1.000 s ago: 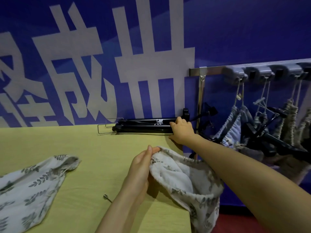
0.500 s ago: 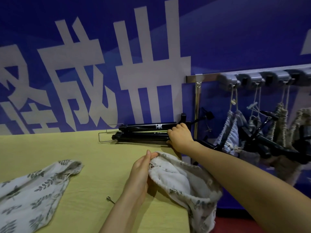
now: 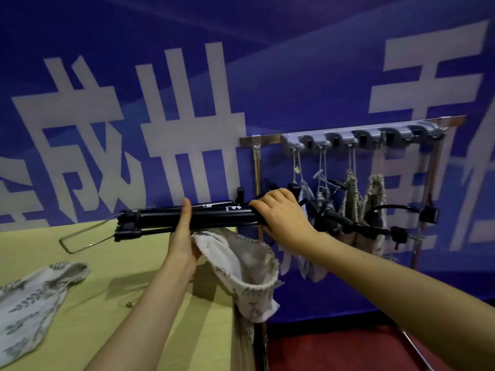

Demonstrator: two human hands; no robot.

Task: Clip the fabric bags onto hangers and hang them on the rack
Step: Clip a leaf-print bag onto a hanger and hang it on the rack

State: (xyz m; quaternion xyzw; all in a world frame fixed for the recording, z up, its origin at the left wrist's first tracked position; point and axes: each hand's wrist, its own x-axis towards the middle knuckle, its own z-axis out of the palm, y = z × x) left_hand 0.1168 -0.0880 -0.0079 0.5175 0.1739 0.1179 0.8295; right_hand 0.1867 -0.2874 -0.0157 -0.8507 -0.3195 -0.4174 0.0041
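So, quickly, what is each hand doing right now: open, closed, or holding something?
Left hand: holding the rim of the fabric bag.
Right hand: gripping the bundle of black hangers.

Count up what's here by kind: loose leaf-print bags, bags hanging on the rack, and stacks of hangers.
Loose leaf-print bags: 2, the flat bag on the table and the held bag in the left hand.
Hanging bags on the rack: 4, overlapping.
Black hanger stack in the right hand: 1.
Total: 7.
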